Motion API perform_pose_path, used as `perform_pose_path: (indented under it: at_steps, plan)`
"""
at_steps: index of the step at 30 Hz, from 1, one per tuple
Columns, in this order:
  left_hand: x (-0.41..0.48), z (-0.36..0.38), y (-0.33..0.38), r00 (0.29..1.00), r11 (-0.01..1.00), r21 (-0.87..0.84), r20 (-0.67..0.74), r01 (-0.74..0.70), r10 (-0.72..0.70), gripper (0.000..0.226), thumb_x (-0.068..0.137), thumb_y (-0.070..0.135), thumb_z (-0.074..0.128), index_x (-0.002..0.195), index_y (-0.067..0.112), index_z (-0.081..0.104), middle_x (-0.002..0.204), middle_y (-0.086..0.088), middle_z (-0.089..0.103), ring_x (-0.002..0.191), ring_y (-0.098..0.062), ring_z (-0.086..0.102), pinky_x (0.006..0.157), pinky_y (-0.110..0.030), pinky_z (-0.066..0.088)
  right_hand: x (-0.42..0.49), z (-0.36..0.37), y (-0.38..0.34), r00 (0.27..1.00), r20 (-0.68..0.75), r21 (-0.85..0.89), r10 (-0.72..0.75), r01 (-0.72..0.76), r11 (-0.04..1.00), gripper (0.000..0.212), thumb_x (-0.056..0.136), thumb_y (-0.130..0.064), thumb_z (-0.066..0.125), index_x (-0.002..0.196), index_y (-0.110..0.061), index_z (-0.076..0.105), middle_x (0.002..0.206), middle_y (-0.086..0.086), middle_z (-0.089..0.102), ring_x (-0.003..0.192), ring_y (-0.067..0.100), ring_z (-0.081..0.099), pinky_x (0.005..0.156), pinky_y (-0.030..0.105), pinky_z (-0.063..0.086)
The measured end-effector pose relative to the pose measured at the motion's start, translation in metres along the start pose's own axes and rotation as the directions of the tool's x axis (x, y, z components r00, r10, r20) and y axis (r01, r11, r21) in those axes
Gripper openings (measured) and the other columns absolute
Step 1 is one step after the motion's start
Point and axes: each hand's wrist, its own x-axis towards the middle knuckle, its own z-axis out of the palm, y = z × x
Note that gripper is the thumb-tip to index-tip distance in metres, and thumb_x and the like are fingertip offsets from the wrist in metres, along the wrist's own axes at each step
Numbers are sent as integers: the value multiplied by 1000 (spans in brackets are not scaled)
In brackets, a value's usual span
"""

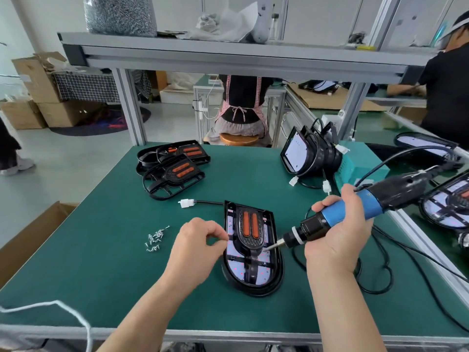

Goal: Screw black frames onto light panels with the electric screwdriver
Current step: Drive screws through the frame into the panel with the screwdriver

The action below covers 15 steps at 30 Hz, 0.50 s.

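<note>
On near half of green worktop (101, 262), light panel (262, 274) lies flat, black frame (250, 240) seated on it. Left hand (195, 247) at panel's left edge: grip curled, thumb and forefinger pinched; cannot tell whether anything sits in pinch. Right hand (337, 235) grip wrapped round electric screwdriver (355, 212), bit tip on frame's right side. Loose screws (155, 240) left of hands. Farther back: spare frames (172, 163) stacked left, more panels (309, 153) on edge right.

The electric screwdriver (340, 212) is gripped by the right hand (335, 240), its bit tilted onto the black frame (250, 241) on the light panel (238, 266), whose left edge is touched by the curled left hand (195, 247).
</note>
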Motion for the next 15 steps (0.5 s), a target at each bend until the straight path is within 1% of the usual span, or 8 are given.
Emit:
perform_pose_path:
  at_steps: [2,5,7,9,12,13,14,15]
  plan:
    - [-1,-3,0,995,986,138,45,-92,86,12,86,21,73,80,31,71,98,13,51,99,-7,41,79,-10,30,4,-3,-3,1000,-9,3,2,-2,1000,12,89,-23,69,96,-23,59,64,-3,55,55,18,56,62,26,48]
    - [-4,-2,5,980,964,204,135,-170,145,6,88,25,70,86,31,70,115,12,45,115,-13,34,99,-29,31,11,-7,-5,999,-34,2,19,-19,1000,26,89,-26,71,105,-16,53,63,-2,57,54,19,57,63,28,49]
    - [-8,0,9,976,960,221,173,-170,133,8,90,25,66,91,31,70,130,8,40,126,-16,31,107,-32,30,16,-8,-6,998,-48,-13,41,-41,999,37,88,-28,71,110,-11,49,60,-3,59,51,20,58,64,31,49]
    - [-11,1,11,973,959,230,195,-168,124,9,91,25,64,91,32,70,143,5,37,135,-14,25,110,-33,28,20,-10,-8,996,-54,-33,74,-76,997,43,86,-29,72,113,-10,46,56,-3,60,48,19,58,63,31,50]
    - [-12,1,17,961,917,316,210,-243,182,9,89,25,64,83,29,71,160,10,22,147,-10,9,114,-36,19,20,-9,-12,991,-77,-55,106,-111,992,37,91,-24,71,116,-12,47,53,-2,59,46,19,57,59,28,49]
    - [-11,3,19,952,882,376,224,-284,211,12,89,26,63,82,28,71,160,13,23,147,-11,10,112,-35,19,17,-7,-13,990,-84,-61,109,-115,992,33,93,-22,70,117,-13,49,54,-1,58,47,20,55,59,28,49]
    - [-10,4,22,939,833,445,247,-328,238,15,89,27,60,82,26,73,153,14,30,142,-16,18,107,-34,21,16,-5,-16,989,-94,-62,114,-120,991,30,93,-19,69,117,-15,52,56,2,57,47,21,54,59,28,49]
    - [-7,6,25,925,767,525,286,-370,250,18,90,27,56,85,24,73,139,13,39,131,-18,28,100,-33,25,16,-4,-20,986,-106,-60,128,-135,989,27,94,-15,68,117,-17,55,58,6,54,47,22,52,59,27,49]
